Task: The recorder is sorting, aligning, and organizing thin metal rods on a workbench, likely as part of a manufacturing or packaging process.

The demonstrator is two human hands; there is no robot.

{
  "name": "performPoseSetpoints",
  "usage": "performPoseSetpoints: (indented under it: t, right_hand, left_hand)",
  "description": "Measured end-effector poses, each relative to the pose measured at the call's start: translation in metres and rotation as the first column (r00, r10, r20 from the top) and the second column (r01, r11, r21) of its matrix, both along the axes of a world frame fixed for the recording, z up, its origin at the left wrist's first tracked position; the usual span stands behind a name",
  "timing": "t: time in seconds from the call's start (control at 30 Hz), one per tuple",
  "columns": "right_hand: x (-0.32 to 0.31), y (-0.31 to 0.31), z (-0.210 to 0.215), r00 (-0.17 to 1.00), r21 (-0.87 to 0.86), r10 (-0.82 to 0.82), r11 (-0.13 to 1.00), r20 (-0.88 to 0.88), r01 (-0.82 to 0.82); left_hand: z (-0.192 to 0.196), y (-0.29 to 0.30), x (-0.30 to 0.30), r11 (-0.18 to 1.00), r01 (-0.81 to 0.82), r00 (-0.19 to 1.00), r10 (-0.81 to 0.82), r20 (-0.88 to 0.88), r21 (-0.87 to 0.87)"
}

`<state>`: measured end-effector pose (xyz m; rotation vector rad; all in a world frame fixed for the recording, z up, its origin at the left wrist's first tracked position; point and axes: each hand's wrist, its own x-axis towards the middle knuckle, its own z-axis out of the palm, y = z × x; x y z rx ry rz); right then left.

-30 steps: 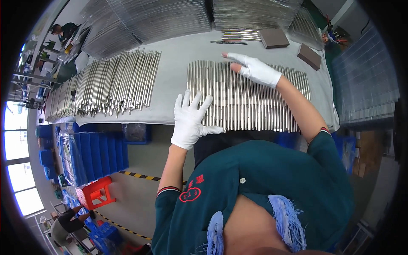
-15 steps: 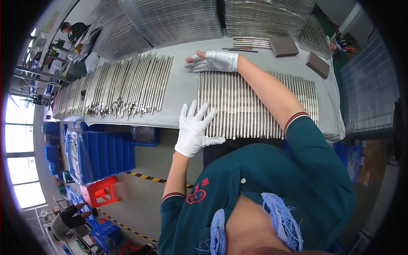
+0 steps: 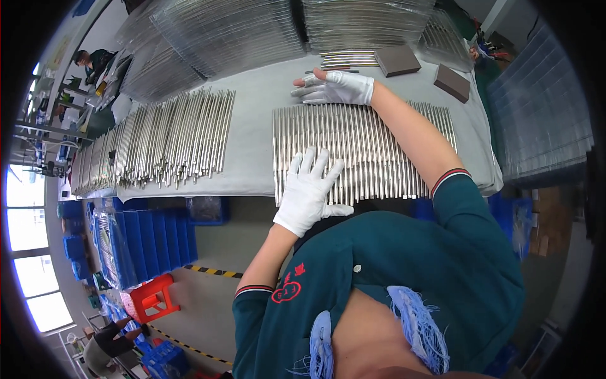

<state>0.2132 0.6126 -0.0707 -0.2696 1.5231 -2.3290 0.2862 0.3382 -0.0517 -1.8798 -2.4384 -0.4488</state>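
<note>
A row of silvery metal rods (image 3: pixel 372 151) lies side by side on the pale cloth-covered table (image 3: pixel 249 145) in front of me. My left hand (image 3: pixel 308 192), in a white glove, rests palm down over the near left part of this row, its fingers spread. At the far ends of the rods, my right hand (image 3: pixel 338 88) is stretched out sideways, also gloved, with bare thumb and fingertip showing. Its fingers are extended and wrap round nothing. My right forearm crosses above the rods and hides some of them.
To the left lies a second, uneven batch of metal rods (image 3: pixel 170 139). Plastic-wrapped stacks (image 3: pixel 233 38) line the far edge. Two brown blocks (image 3: pixel 399 60) and a few thin rods (image 3: pixel 347 60) sit beyond my right hand. Blue crates (image 3: pixel 158 234) and a red stool (image 3: pixel 151 298) stand below left.
My left hand has moved right, from the row's left edge onto the rods. My right hand has slid right along their far ends. The whole view has shifted slightly.
</note>
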Motion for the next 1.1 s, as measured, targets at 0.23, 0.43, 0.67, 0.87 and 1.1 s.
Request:
performPoseSetpoints:
  t: [0.23, 0.43, 0.67, 0.87, 1.1]
  right_hand:
    - [0.041, 0.053, 0.005, 0.991, 0.078, -0.134, 0.988, 0.027, 0.132]
    - [0.054, 0.058, -0.001, 0.995, 0.123, -0.096, 0.987, -0.031, 0.099]
    - [0.071, 0.088, 0.002, 0.960, 0.052, -0.275, 0.961, 0.057, 0.272]
    - [0.051, 0.061, -0.003, 0.991, 0.027, -0.123, 0.992, 0.050, 0.122]
    - [0.049, 0.055, -0.001, 0.997, 0.055, -0.076, 0.996, -0.012, 0.076]
  left_hand:
    - [0.004, 0.001, 0.005, 1.000, -0.016, 1.000, 0.016, -0.006, -0.018]
    - [0.005, 0.002, 0.006, 0.999, -0.019, 1.000, 0.019, -0.014, -0.026]
    - [0.000, -0.014, -0.010, 0.990, -0.117, 0.993, 0.119, -0.026, 0.083]
    - [-0.003, -0.030, -0.017, 0.950, -0.306, 0.952, 0.306, 0.015, 0.055]
    - [-0.003, -0.060, -0.017, 0.914, -0.403, 0.914, 0.400, 0.066, 0.041]
